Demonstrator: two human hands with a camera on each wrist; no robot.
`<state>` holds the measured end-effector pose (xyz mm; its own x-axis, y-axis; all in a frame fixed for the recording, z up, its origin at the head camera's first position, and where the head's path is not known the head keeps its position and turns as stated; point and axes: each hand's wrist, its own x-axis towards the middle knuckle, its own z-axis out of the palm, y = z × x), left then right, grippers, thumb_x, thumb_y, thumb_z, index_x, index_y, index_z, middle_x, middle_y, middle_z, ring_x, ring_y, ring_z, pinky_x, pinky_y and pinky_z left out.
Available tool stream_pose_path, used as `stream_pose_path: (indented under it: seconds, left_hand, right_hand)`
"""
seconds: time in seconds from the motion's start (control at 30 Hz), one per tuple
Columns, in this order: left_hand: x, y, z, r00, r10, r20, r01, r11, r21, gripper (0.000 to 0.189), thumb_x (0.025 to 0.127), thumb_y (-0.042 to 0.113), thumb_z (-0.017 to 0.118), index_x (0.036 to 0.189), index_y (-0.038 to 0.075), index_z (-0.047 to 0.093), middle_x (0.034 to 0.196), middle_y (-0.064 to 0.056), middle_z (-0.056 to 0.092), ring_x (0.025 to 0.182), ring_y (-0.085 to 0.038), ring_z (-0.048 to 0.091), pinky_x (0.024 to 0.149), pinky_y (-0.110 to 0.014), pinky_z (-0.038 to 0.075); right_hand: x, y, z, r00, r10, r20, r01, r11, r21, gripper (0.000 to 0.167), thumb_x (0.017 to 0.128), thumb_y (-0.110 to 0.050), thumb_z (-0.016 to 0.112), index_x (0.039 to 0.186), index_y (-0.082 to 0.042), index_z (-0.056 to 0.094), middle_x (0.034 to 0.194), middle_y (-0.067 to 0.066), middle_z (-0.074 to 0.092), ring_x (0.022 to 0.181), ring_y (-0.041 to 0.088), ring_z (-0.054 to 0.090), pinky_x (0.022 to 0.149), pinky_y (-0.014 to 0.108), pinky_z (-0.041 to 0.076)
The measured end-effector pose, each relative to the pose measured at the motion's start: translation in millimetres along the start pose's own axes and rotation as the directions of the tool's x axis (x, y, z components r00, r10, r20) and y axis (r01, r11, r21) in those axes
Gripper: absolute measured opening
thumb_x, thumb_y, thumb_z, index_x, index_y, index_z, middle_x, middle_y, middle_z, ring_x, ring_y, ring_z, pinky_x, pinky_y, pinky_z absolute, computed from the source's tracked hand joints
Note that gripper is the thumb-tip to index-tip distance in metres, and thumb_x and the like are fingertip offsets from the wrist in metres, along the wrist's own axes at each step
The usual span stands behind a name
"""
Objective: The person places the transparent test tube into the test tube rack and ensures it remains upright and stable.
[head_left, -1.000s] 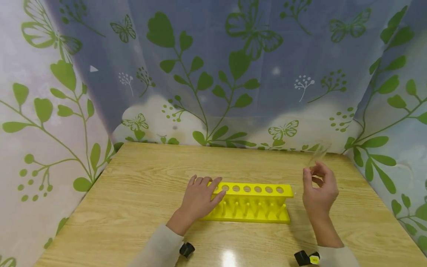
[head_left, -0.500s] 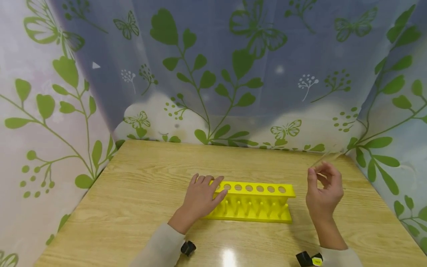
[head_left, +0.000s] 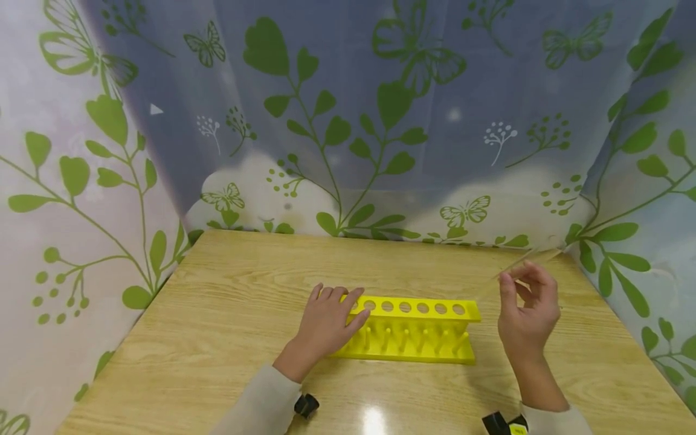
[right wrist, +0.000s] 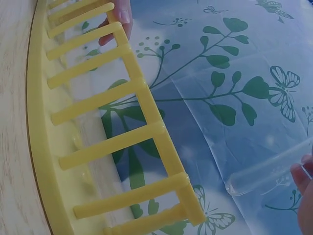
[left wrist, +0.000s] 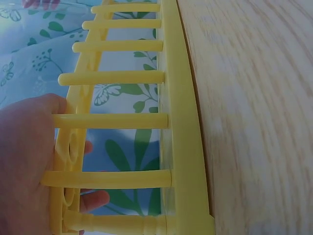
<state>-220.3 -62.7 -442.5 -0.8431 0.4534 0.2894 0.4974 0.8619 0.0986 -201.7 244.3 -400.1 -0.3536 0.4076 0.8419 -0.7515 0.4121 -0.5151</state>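
A yellow test tube rack stands upright on the table, with a row of round holes in its top bar and pegs along its base. My left hand grips the left end of that top bar; in the left wrist view the thumb lies on the near side and fingertips show behind it. To the right of the rack, my right hand is raised and pinches a clear test tube. The tube slants, and its rounded end points toward the rack in the right wrist view.
The wood-grain table runs back to a blue and white curtain printed with green leaves and butterflies. Similar cloth hangs at both sides. Black wrist devices sit on both wrists.
Over the last second my right hand has shifted slightly right and the test tube has tipped from steep to a flatter slant. The left hand keeps its grip and the rack stays in place.
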Motion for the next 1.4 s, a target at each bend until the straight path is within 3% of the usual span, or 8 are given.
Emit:
stream_pose_path:
  seconds: [0.33, 0.6, 0.93, 1.2, 1.4]
  left_hand:
    - [-0.3, 1.3, -2.4, 1.0, 0.0, 0.0, 0.0, 1.0, -0.005, 0.051, 0.1, 0.052, 0.042, 0.141, 0.023, 0.05, 0.123, -0.007, 0.059, 0.114, -0.03, 0.054, 0.11, -0.054, 0.028]
    - [-0.1, 1.0, -2.1, 1.0, 0.003, -0.022, -0.003, 1.0, 0.004, 0.052, 0.1, 0.053, 0.042, 0.141, 0.023, 0.051, 0.123, -0.006, 0.059, 0.113, -0.029, 0.055, 0.11, -0.053, 0.03]
    - [-0.7, 1.5, -0.1, 1.0, 0.005, -0.016, -0.005, 1.0, 0.002, 0.051, 0.1, 0.053, 0.042, 0.141, 0.023, 0.051, 0.122, -0.006, 0.059, 0.113, -0.029, 0.055, 0.11, -0.054, 0.029]
    - [-1.1, 0.8, 1.1, 1.0, 0.008, -0.007, -0.008, 1.0, -0.008, 0.051, 0.1, 0.053, 0.04, 0.141, 0.024, 0.05, 0.121, -0.006, 0.059, 0.113, -0.029, 0.055, 0.109, -0.055, 0.029]
    - [-0.3, 0.2, 0.9, 1.0, 0.014, -0.026, -0.014, 1.0, -0.007, 0.051, 0.1, 0.052, 0.042, 0.14, 0.022, 0.052, 0.12, -0.006, 0.06, 0.111, -0.029, 0.056, 0.109, -0.054, 0.03]
  right_hand:
    - [4.8, -10, 3, 1.0, -0.016, -0.001, 0.016, 0.992, 0.126, 0.031, 0.085, 0.016, 0.061, 0.112, 0.022, 0.048, 0.094, 0.003, 0.062, 0.083, 0.01, 0.063, 0.074, 0.015, 0.051]
    - [8.4, -17, 6, 0.998, -0.056, 0.009, 0.054, 0.98, 0.193, 0.035, 0.088, 0.004, 0.066, 0.112, 0.022, 0.048, 0.093, 0.009, 0.062, 0.082, 0.011, 0.064, 0.075, 0.016, 0.052]
    - [4.3, -27, 11, 0.995, -0.088, 0.055, 0.077, 0.981, 0.176, 0.035, 0.089, 0.003, 0.066, 0.111, 0.023, 0.047, 0.092, 0.01, 0.062, 0.084, 0.012, 0.063, 0.075, 0.016, 0.051]
    - [0.5, -23, 11, 0.993, -0.08, 0.082, 0.062, 0.977, 0.203, 0.035, 0.089, 0.005, 0.066, 0.113, 0.021, 0.047, 0.092, 0.009, 0.062, 0.083, 0.013, 0.063, 0.075, 0.015, 0.051]
    - [-0.4, -18, 12, 0.991, -0.069, 0.118, 0.051, 0.988, 0.146, 0.034, 0.088, 0.01, 0.063, 0.116, 0.021, 0.048, 0.093, 0.004, 0.062, 0.084, 0.01, 0.063, 0.076, 0.015, 0.051]
